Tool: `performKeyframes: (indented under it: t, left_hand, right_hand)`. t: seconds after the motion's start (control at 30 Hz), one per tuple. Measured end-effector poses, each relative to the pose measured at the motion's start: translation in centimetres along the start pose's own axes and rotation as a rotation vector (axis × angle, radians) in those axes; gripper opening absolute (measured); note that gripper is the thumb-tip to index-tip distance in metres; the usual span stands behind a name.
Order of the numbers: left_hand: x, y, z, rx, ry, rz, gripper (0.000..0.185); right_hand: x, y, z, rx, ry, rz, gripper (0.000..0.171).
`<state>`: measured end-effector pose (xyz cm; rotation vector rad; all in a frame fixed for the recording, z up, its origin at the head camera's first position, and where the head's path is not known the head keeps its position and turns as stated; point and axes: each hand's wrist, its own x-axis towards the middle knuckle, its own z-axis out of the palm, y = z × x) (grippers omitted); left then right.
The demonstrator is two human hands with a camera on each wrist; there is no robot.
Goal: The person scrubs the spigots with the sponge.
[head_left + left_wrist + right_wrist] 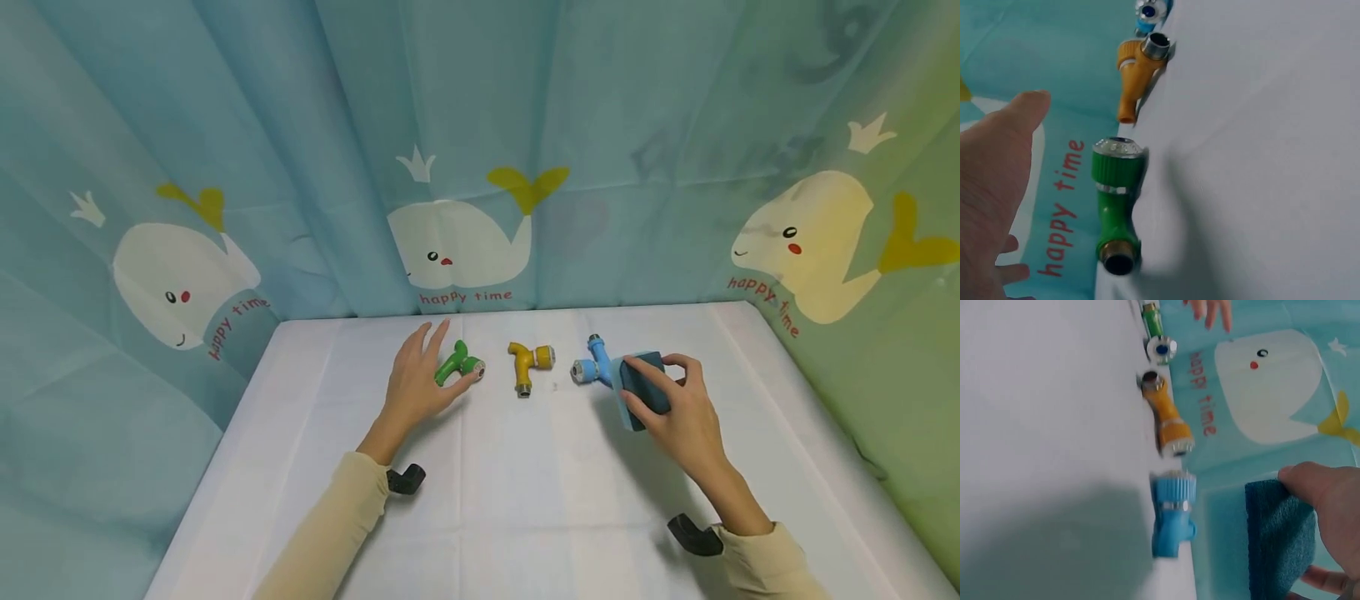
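Pinched between the thumb and fingers of my right hand (688, 421) is a sponge (645, 390), light blue on one face with a dark teal scouring layer. It is held up over the table, overlapping the end of a blue tap (597, 360) in the head view. My left hand (412, 383) hovers with fingers spread around a green tap (454, 363), holding nothing. In the left wrist view the thumb stands apart from the green tap (1115, 178). A yellow tap (523, 364) lies between the other two, its threaded end towards me.
A white cloth covers the table (517, 483). Directly behind it hangs a blue-green curtain (322, 250) printed with whales, turning green on the right side. Black wrist-mounted pieces (695, 535) stick out from both sleeves, low over the cloth.
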<state>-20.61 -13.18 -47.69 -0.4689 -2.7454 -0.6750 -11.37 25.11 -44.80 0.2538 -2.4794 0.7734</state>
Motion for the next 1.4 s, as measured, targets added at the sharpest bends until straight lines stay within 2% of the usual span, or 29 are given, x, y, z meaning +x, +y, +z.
performKeyframes:
  t: [0.1,0.33,0.47,0.63,0.8,0.93,1.23,1.4]
  left_hand:
    - [-1.3,-0.2,-0.9,0.021,0.065,0.074,0.096]
    - [-3.4,-0.2,-1.6,0.037,0.129,0.139,0.094]
    - [-3.8,-0.2,-1.8,0.031,0.167,0.168,0.094]
    - [-3.7,-0.2,-2.0,0.013,0.228,0.197,0.091]
    - [-3.5,-0.2,-2.1,0.006,0.233,0.204,0.089]
    - [-3.7,-0.3,-2.0,0.006,0.231,0.198,0.089]
    - [-4.0,-0.4,-2.1,0.018,0.211,0.177,0.088]
    - [-4.3,-0.8,-2.3,0.019,0.206,0.156,0.088]
  right_hand:
    - [0.2,1.1,-0.5,-0.009,-0.023,0.012,0.051]
    - [0.7,4.6,-1.6,-0.057,-0.103,0.078,0.050]
    - [1.4,6.5,-1.9,-0.083,-0.161,0.103,0.049]
    - [3.2,9.1,-1.4,-0.097,-0.241,0.145,0.049]
    - [4.7,11.9,-0.6,-0.130,-0.368,0.192,0.053]
    - [5.5,13.1,-0.3,-0.141,-0.453,0.213,0.055]
    - [6.0,13.3,-0.5,-0.177,-0.518,0.252,0.059]
    - [5.8,12.6,-0.4,-0.184,-0.495,0.257,0.068]
